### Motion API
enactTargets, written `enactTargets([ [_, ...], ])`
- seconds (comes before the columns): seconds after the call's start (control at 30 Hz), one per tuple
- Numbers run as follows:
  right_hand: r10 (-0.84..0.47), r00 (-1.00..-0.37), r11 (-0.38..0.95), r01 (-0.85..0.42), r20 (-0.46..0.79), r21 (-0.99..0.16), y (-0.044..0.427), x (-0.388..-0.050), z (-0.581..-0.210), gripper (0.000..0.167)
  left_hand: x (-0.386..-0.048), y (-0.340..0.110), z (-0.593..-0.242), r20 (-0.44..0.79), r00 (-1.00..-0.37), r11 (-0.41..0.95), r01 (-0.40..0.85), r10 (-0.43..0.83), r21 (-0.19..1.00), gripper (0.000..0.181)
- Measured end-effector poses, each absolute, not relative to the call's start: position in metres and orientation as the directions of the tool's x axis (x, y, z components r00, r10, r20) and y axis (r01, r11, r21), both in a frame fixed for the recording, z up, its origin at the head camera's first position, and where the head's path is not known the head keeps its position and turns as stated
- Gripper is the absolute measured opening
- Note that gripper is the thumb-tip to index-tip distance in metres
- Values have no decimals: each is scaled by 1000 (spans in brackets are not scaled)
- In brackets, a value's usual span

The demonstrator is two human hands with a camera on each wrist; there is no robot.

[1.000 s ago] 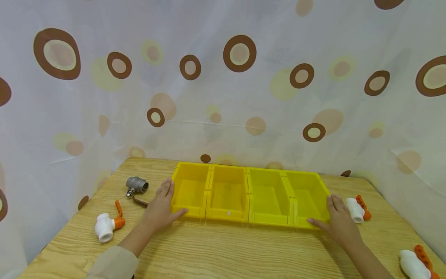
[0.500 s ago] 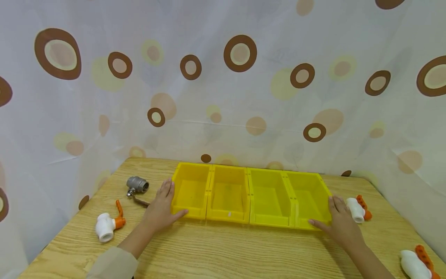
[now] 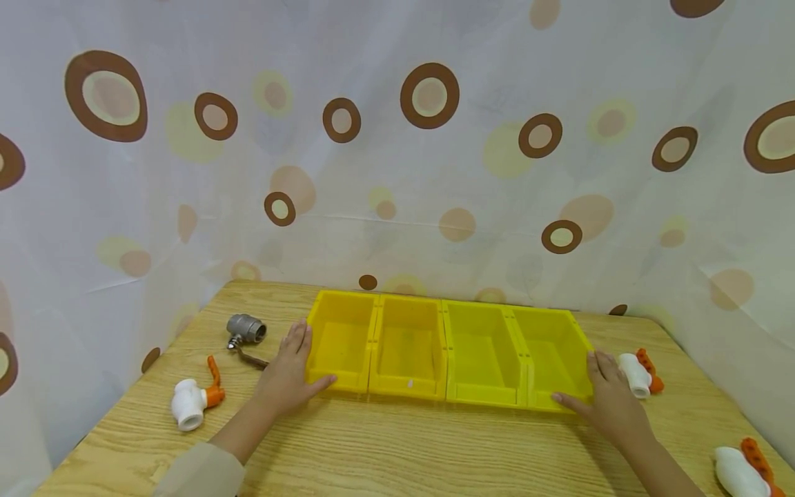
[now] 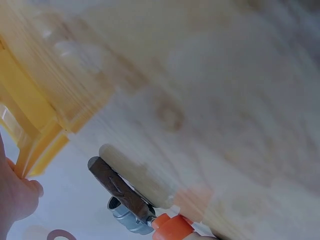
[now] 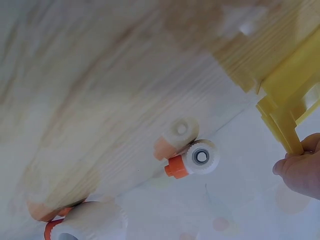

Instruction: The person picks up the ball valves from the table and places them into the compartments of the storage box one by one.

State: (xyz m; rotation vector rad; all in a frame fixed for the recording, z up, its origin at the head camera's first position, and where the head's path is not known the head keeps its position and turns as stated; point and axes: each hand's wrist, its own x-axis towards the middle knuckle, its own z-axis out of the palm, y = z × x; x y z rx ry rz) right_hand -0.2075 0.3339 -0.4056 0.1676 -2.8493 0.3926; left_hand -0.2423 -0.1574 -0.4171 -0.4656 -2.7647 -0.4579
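Note:
In the head view, a row of yellow plastic bins [image 3: 406, 345] stands joined side by side on the wooden table. My left hand [image 3: 288, 369] rests against the row's left end, fingers straight along the outer wall and thumb at the front edge. At the opposite end, my right hand [image 3: 611, 400] touches the outer wall the same way, its thumb on the front rim. Each wrist view catches part of a hand at a bin corner: the left hand [image 4: 20, 197] and the right hand [image 5: 302, 167]. No contents show inside the bins.
Left of the bins lie a grey metal ball valve [image 3: 246, 328] and a white plastic valve [image 3: 187, 405] with an orange handle. Two similar white valves lie at the right, one beside my right hand [image 3: 633, 375], another nearer the front corner [image 3: 739, 473]. A patterned curtain [image 3: 397, 172] hangs behind.

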Motion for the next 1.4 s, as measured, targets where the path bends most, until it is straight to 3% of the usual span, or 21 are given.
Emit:
enactTargets([
  [1.4, -93, -949, 961, -165, 300, -221, 336, -202, -406, 105, -236, -156, -417, 376, -887, 895, 375, 270, 242, 91],
])
